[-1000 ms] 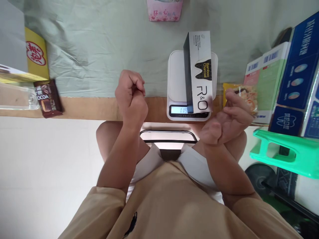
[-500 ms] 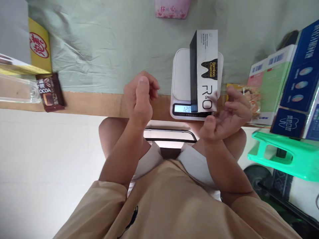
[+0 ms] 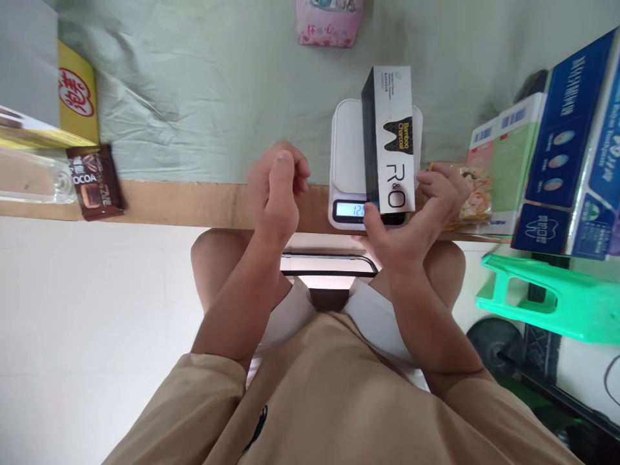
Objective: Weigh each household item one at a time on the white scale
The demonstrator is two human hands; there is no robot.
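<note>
A white toothpaste box (image 3: 394,139) with a black side and "Bamboo Charcoal" lettering lies on a white kitchen scale (image 3: 346,152). It covers part of the lit display, where "12" and part of another digit show. My right hand (image 3: 416,219) is at the box's near end, thumb by the lower left corner and fingers spread along the right side. Its fingers are apart, and no firm grip shows. To the left of the scale my left hand (image 3: 278,184) hovers over the table edge, fingers curled in and thumb on top, with nothing visible in it.
On the right stand blue boxes (image 3: 557,148), a green-and-pink box (image 3: 513,152) and a snack packet (image 3: 475,197). A green stool (image 3: 581,307) is below. At left are a cocoa packet (image 3: 97,184), a yellow box (image 3: 77,97) and a clear container (image 3: 33,177). A pink pack (image 3: 329,26) lies farther back.
My right hand has moved left, bringing its thumb and fingers to either side of the box's near end. The view has shifted slightly. My left hand stays curled near the same place.
</note>
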